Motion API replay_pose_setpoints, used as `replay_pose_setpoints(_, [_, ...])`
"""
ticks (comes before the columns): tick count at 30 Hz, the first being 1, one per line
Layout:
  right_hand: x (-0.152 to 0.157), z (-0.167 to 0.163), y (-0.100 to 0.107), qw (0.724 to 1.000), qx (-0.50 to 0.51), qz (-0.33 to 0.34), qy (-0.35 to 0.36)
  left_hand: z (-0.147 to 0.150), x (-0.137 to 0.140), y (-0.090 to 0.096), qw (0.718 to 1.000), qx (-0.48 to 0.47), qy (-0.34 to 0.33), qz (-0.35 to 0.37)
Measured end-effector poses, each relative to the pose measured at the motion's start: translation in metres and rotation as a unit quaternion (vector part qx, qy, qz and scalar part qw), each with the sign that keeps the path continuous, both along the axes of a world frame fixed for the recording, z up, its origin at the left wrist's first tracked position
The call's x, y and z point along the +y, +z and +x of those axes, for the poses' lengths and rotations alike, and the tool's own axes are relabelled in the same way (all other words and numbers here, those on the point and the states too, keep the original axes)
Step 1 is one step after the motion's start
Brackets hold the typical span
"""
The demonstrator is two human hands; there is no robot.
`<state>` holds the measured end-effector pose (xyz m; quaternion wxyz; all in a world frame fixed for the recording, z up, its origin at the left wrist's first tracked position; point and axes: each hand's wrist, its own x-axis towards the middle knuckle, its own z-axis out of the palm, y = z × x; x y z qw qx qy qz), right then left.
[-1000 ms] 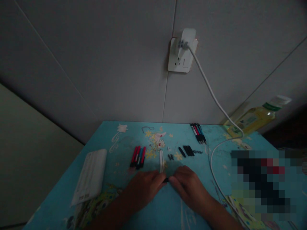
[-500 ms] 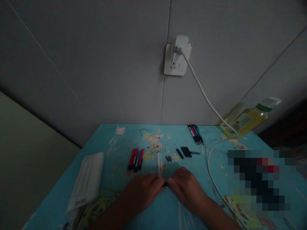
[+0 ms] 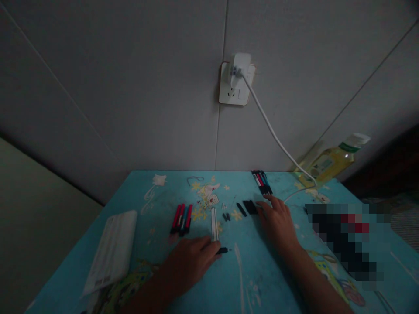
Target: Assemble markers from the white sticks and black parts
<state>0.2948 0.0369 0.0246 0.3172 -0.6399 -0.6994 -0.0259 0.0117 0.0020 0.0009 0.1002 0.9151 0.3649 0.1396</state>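
Observation:
My left hand (image 3: 196,255) is closed round a pen (image 3: 223,250), whose black front end and thin tip point to the right. Just beyond its fingertips lie several thin white rods (image 3: 214,222), perhaps refills. My right hand (image 3: 278,218) reaches over the table with fingers apart, its fingertips beside several short black pen parts (image 3: 250,207). Whatever is under those fingertips is hidden. One more black piece (image 3: 241,209) lies left of these parts, with two small dark pieces (image 3: 226,216) nearer the rods. Red and blue pen barrels (image 3: 181,219) lie in a row to the left.
Several pens (image 3: 262,181) lie together by the wall. A white case (image 3: 111,246) is on the left side of the blue patterned tablecloth (image 3: 209,292). At back right stands a yellow bottle (image 3: 330,163). A white cable (image 3: 271,131) hangs from the wall charger (image 3: 240,69).
My right hand has let go of the pen's front end and moved right and away from me to the black parts. The left hand stays on the pen. The view has shifted slightly.

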Motion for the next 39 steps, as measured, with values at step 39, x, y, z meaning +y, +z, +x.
replay_pose_setpoints(39, [-0.048, -0.061, -0.046, 0.951, 0.123, -0.063, 0.278, -0.007, 0.009, -0.007, 0.997, -0.065, -0.001, 0.046])
